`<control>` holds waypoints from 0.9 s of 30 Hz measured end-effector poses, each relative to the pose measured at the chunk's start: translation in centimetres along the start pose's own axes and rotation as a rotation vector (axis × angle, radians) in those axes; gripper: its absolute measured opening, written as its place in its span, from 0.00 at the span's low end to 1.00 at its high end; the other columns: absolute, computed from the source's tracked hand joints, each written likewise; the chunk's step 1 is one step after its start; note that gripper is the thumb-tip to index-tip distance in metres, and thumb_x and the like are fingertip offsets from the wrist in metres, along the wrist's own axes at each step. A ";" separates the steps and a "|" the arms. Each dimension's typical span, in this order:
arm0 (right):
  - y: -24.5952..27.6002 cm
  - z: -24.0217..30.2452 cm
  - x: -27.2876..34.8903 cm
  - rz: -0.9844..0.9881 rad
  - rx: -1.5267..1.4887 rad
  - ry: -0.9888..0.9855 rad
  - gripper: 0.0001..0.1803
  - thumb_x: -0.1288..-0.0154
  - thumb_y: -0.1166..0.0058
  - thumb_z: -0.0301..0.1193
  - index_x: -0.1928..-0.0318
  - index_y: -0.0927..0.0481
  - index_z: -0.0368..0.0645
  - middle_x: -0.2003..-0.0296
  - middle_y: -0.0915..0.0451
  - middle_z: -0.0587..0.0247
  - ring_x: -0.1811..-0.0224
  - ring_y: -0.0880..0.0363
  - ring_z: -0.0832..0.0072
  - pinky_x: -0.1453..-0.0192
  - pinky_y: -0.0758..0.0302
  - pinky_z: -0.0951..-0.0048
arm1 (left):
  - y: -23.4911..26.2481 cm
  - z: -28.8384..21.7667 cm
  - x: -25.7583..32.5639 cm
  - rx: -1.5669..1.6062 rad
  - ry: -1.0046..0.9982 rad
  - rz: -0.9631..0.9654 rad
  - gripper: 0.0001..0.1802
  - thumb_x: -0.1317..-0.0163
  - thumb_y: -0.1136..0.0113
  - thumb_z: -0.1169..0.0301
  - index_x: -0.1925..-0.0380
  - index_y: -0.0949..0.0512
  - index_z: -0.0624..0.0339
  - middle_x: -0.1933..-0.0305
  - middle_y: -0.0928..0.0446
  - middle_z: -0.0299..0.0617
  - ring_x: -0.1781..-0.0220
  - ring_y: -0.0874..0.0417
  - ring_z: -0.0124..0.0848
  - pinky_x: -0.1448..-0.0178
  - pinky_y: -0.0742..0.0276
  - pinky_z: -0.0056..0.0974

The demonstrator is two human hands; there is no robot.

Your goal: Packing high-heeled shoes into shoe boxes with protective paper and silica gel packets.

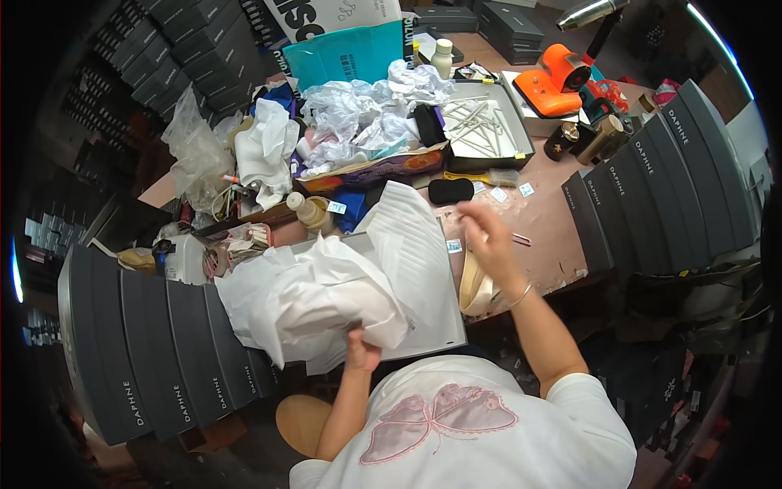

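Note:
In front of me, a crumpled white tissue paper bundle (334,285) is in the grip of my left hand (360,350), its fingers pressed into the near edge. Whatever the paper wraps is hidden. Under the bundle lies an open shoe box (444,322) with a pale inside, and a ribbed sheet of white paper (403,236) rises from it. My right hand (489,240) is raised past the box's right side, above the pink table (554,244). Its fingers are bent and blurred, so their hold is unclear. Close below it stands a cream tape roll (474,285).
Dark shoe boxes are stacked at left (155,350) and right (652,187). Behind the paper, a carton of crumpled tissue (358,122) adjoins a tray of white sticks (481,126). A black sponge (450,191), a yellow-handled brush (489,177) and an orange device (554,81) lie farther right.

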State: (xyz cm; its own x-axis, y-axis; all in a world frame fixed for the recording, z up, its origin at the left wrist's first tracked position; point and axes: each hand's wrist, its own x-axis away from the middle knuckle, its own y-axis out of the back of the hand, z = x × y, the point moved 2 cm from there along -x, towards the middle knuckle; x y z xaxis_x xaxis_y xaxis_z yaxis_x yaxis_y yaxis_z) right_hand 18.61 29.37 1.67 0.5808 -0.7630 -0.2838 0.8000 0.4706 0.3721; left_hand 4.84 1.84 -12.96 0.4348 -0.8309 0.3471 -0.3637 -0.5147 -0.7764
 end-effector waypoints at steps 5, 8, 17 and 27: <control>-2.5 -13.0 -1.8 0.650 0.967 0.063 0.13 0.42 0.47 0.31 0.58 0.18 0.42 0.57 0.19 0.54 0.52 0.20 0.59 0.43 0.32 0.49 | 0.9 -6.1 3.8 -0.296 -0.205 -0.073 0.38 0.48 0.32 0.50 0.40 0.31 0.54 0.41 0.27 0.39 0.37 0.28 0.38 0.32 0.33 0.49; -7.5 -17.9 -2.3 0.772 1.173 0.043 0.11 0.41 0.49 0.35 0.60 0.17 0.49 0.57 0.18 0.57 0.51 0.21 0.61 0.39 0.39 0.40 | 1.2 -5.4 6.0 -0.189 -0.178 -0.243 0.37 0.46 0.35 0.48 0.40 0.31 0.54 0.42 0.26 0.40 0.39 0.26 0.39 0.35 0.30 0.49; -9.8 -24.4 -0.3 0.887 1.433 0.228 0.12 0.32 0.58 0.33 0.60 0.19 0.50 0.64 0.17 0.63 0.54 0.20 0.67 0.32 0.53 0.37 | -1.4 -2.7 8.3 -0.025 -0.178 -0.211 0.45 0.52 0.30 0.46 0.38 0.34 0.55 0.43 0.26 0.38 0.42 0.25 0.34 0.38 0.27 0.43; -5.1 -5.4 -2.9 0.753 0.498 0.160 0.16 0.34 0.49 0.35 0.52 0.24 0.36 0.63 0.19 0.51 0.58 0.22 0.50 0.47 0.28 0.56 | -2.9 -4.1 8.2 -0.153 -0.206 -0.114 0.44 0.59 0.23 0.63 0.40 0.33 0.55 0.45 0.26 0.34 0.42 0.25 0.32 0.36 0.28 0.40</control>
State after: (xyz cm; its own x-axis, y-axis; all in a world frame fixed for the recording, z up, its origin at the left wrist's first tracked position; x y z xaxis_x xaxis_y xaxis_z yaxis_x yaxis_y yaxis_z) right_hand 13.63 31.53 -4.21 0.9662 -0.2443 0.0828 0.0662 0.5450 0.8358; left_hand 6.13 -4.35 -5.67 0.6325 -0.7135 0.3015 -0.4163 -0.6413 -0.6445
